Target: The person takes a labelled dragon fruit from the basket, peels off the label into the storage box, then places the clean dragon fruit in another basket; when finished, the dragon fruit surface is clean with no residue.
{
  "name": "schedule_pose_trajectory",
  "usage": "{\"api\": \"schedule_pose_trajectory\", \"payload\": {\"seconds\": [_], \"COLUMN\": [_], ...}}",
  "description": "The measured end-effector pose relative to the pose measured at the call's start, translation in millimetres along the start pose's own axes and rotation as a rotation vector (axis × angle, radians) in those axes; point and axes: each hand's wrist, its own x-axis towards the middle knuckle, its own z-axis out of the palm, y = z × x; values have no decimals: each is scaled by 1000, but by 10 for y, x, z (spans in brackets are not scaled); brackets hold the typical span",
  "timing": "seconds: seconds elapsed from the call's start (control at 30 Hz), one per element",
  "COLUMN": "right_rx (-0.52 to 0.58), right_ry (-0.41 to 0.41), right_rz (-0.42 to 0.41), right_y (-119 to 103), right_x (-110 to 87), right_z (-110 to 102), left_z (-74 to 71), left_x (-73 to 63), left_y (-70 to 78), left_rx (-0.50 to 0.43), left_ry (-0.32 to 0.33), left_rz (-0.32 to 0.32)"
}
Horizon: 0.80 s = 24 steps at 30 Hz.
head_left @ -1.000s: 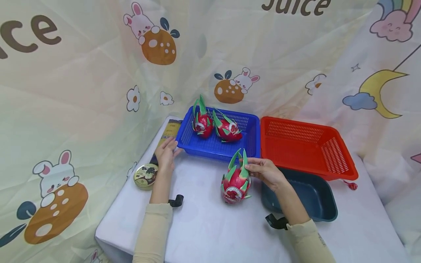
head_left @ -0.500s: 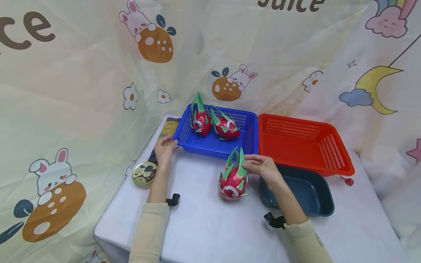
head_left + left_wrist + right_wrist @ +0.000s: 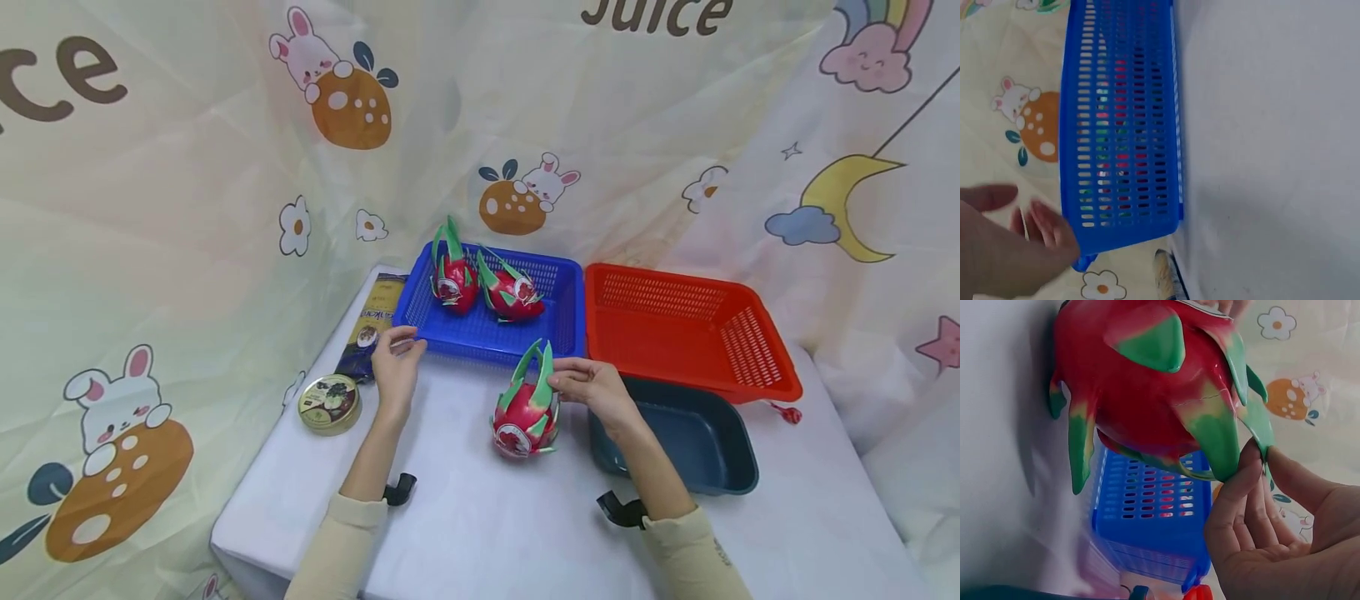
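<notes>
A red dragon fruit [image 3: 522, 421] with long green leaves is over the white table, tilted slightly. My right hand [image 3: 600, 393] pinches one of its leaf tips between thumb and fingers, plain in the right wrist view on the green leaf [image 3: 1215, 440]. Whether its base touches the cloth I cannot tell. Two more dragon fruits, one [image 3: 456, 282] left and one [image 3: 516, 293] right, lie in a blue basket [image 3: 480, 340]. Just off the basket's near left corner is my left hand [image 3: 397, 367], holding nothing, its fingers loosely bent; it looks blurred in the left wrist view.
Right of the blue basket stands a red basket [image 3: 660, 329], with a dark teal tub [image 3: 693, 433] in front. A yellow and blue packet [image 3: 375, 321] and a round tin [image 3: 328, 405] are at the left. A small red wrapped item [image 3: 790, 414] lies at far right.
My left hand has come away from the blue basket's left corner, moving right and nearer to me. In my right hand's pinch, the dragon fruit has turned and tilted a little leftward.
</notes>
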Motion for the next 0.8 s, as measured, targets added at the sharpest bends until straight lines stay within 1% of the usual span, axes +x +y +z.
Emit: {"api": "schedule_pose_trajectory", "payload": {"seconds": [0.03,0.07,0.17,0.2,0.23,0.27,0.3,0.37,0.47,0.53,0.63,0.7,0.8], "right_rx": [-1,-1,2,6,7,10,8,-1,-11,-18,-30,-43,-43], "right_ry": [6,12,22,24,25,30,35,49,91,129,216,278,359], "right_rz": [-1,-2,-7,-12,-20,-27,-36,-55,-78,-86,-100,-120,-171], "right_y": [2,3,11,13,14,14,15,9,7,13,19,16,20], "right_x": [-6,-16,-33,-36,-38,-38,-37,-51,-108,-183,-323,-411,-511], "right_z": [8,14,31,36,41,46,52,63,111,163,248,294,331], "left_z": [-12,-22,-15,0,21,48,78,148,238,278,320,345,404], "left_x": [-30,-58,-134,-154,-172,-187,-202,-241,-300,-337,-372,-381,-373], "left_y": [-6,-11,-51,-63,-77,-94,-111,-137,-192,-224,-266,-266,-259], "left_rx": [-36,-62,-61,-46,-31,-8,5,14,-5,-30,-52,-57,-48], "left_ry": [-104,-222,-566,-659,-738,-800,-848,-906,-943,-947,-942,-935,-921], "left_rz": [-6,-13,-35,-42,-44,-45,-49,-55,-68,-93,-123,-127,-106]}}
